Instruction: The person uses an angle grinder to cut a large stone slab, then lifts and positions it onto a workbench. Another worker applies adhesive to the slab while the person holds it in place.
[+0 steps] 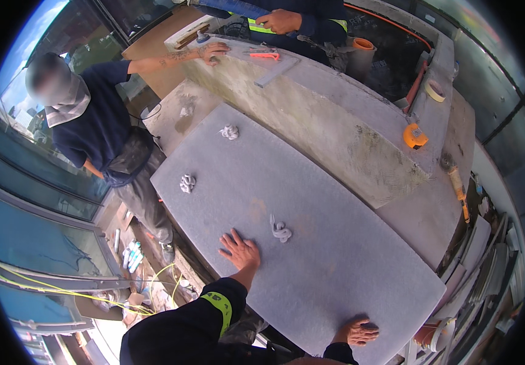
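Note:
A large grey slab (335, 261) lies in front of me, its surface bearing grey-white dabs of paste. My left hand (241, 250) rests flat on the slab near its left edge, fingers spread, holding nothing. Close to the near right end, my right hand (360, 332) also lies on the slab with its fingers stretched out. One squiggled dab of paste (281, 231) sits just beyond my left hand. Farther off are a second paste dab (187, 184) and a third paste dab (230, 132).
Behind the slab runs a low concrete wall (311, 121) bearing an orange tape measure (414, 136) and a tape roll (434, 91). A caulking gun (457, 185) lies at right. One co-worker (104, 121) stands left; another person's hand (282, 21) shows at the top. Stacked offcuts (487, 274) fill the right.

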Tool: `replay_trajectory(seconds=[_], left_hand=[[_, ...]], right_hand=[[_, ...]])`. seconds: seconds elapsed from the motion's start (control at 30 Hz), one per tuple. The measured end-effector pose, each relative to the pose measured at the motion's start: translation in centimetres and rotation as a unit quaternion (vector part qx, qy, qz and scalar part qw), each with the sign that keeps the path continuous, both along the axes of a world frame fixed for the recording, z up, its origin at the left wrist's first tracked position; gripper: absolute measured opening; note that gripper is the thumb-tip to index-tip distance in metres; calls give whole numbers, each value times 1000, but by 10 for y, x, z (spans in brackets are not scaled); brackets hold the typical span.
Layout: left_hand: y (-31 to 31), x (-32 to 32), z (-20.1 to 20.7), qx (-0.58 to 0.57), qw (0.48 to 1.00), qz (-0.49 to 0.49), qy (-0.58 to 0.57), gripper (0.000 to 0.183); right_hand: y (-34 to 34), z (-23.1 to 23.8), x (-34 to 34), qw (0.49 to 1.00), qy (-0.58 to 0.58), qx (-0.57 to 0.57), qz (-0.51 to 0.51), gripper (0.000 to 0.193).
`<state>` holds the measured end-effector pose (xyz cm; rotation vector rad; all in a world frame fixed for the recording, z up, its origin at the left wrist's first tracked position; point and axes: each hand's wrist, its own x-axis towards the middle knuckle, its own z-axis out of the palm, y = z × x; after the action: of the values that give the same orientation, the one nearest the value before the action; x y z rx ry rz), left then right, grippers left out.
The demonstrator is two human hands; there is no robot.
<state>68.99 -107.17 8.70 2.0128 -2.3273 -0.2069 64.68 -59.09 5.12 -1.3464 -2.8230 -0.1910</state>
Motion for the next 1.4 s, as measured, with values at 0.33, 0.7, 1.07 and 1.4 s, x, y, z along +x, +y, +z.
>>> replay_trajectory(seconds=[0.33,0.7,1.07,1.4], left_hand=[[-4,-2,-23,-37,998,2,-44,73],[-4,-2,-32,-49,998,-8,-36,72],[-4,-2,6,28,1000,4,1,76],[-6,2,10,9,1000,4,20,74]], right_hand=[[-8,9,-4,999,9,-38,-21,95],[-11,18,-5,998,37,-51,-20,95],[3,-1,-1,999,38,1,9,93],[0,-7,-4,997,57,35,25,86]])
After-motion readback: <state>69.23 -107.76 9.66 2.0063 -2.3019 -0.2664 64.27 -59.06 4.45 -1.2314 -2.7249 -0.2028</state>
